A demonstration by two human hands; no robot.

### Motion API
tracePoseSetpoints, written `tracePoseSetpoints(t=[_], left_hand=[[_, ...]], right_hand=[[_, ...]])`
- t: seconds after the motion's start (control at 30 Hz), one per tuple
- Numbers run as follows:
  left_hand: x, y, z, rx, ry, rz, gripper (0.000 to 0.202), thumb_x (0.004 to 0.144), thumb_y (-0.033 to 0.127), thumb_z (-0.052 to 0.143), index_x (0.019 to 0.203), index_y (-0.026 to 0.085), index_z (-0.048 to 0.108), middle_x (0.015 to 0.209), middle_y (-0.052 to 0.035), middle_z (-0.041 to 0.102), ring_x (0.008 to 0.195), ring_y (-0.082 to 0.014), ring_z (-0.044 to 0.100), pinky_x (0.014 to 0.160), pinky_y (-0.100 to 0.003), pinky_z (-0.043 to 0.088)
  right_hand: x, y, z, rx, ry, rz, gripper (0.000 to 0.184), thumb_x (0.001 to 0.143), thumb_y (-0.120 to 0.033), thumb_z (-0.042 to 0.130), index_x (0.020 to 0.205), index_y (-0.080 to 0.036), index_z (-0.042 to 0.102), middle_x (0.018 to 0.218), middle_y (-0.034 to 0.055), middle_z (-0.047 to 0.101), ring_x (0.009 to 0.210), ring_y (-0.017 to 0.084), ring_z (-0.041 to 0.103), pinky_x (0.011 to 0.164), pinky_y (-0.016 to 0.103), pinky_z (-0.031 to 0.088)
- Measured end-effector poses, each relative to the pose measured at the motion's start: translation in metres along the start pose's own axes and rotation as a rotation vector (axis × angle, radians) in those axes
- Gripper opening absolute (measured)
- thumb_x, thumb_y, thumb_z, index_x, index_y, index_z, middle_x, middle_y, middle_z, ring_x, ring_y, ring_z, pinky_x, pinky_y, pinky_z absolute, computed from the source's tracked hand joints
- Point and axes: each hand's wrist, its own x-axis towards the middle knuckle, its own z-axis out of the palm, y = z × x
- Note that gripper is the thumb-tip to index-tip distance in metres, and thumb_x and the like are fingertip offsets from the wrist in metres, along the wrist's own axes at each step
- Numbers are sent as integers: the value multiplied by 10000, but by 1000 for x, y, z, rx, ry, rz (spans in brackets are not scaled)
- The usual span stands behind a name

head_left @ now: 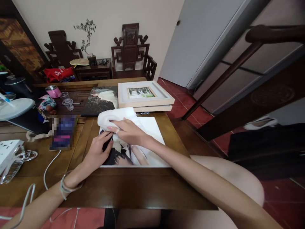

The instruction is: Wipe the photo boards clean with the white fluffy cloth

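Note:
A large photo print [156,136] with a white border lies flat on the wooden table, near its front right part. On its far left corner rests a folded white towel [119,115]. My right hand [128,132] grips the near side of this towel and presses it onto the print, with some fingers hidden in the folds. My left hand [101,146], wearing a bracelet at the wrist, lies on the print's left edge with its fingers spread. The tips of both hands are close together.
Behind the print are stacked light-wood picture frames [145,100] and a dark photo panel [101,100]. To the left stand a lidded black cup [23,119], a phone [63,132], a white power strip [9,151] and a pink mug [52,91]. A white cable [47,168] crosses the table.

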Motion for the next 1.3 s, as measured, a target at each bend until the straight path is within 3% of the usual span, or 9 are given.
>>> tracePoseSetpoints(t=[0.13,0.27,0.5,0.67,0.8,0.93,1.1,1.2,1.3], left_hand=[[0,1,-1,-13,-5,13,344,911,245,473,1175,128,660,1268,-130,634,1192,-263,588,1019,-422,469],[-1,-2,0,-27,5,15,397,917,270,475,1268,131,597,1354,-123,565,1289,-256,501,1087,-453,396],[-1,-1,0,-67,-1,-22,413,922,304,479,1298,163,572,1405,-96,511,1334,-233,441,1125,-463,338],[0,0,-3,-86,-20,-56,413,920,319,495,1305,188,569,1416,-81,500,1337,-244,433,1130,-473,323],[0,0,-4,-74,-25,-17,416,924,307,491,1317,186,555,1424,-85,494,1346,-245,421,1124,-481,332],[-1,0,-2,-53,6,33,409,927,287,484,1307,158,560,1405,-107,514,1336,-239,439,1115,-476,351],[-1,-1,-2,-44,3,28,401,930,289,474,1297,160,569,1411,-105,505,1337,-236,437,1118,-472,349],[-1,0,-2,-46,0,24,405,930,293,472,1293,144,573,1396,-112,520,1334,-235,441,1119,-461,351],[-1,1,-2,-45,-1,17,406,932,293,472,1304,160,564,1399,-102,518,1337,-230,437,1119,-465,354]], right_hand=[[4,-2,0,28,4,29,320,979,-328,365,905,-205,651,1006,71,715,942,259,621,878,396,409],[-30,13,-22,72,20,71,357,991,-364,344,895,-192,641,988,63,706,861,220,639,802,349,456],[-95,49,-53,-184,169,190,318,969,-366,376,898,-211,645,1093,88,703,1092,303,608,920,487,472],[-136,19,-29,-336,44,-1,293,909,-158,374,885,-176,665,1260,152,629,1330,334,419,1039,603,376],[-158,-11,-14,-294,-32,-135,259,865,-113,433,801,-195,670,1355,119,567,1356,304,383,1115,594,281],[-149,-8,-22,-287,-41,-104,282,901,-127,405,849,-194,674,1190,126,670,1307,286,460,1093,545,340],[-107,30,-43,-336,13,18,272,941,-204,374,961,-177,644,925,110,688,1015,300,641,874,480,507],[-85,48,-53,-355,28,33,275,972,-258,346,944,-185,610,746,45,650,786,246,665,913,482,475],[-79,52,-53,-373,57,34,270,980,-273,346,911,-206,599,728,20,655,784,237,677,1005,508,405]])
